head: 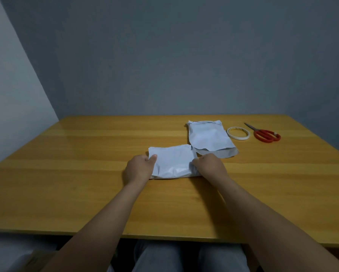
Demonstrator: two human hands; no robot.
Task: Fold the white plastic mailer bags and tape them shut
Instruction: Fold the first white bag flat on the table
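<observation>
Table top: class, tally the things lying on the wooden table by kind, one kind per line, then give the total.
White mailer bags: 2 (near bag, far bag)
Tape roll: 1
Red scissors: 1
Total: 4

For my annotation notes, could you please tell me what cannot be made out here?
Head view only.
Side edges of the near white plastic mailer bag: covered by the left hand and right hand.
Loose end of the round white tape roll: too small.
Seal of the far white plastic mailer bag: too dim.
</observation>
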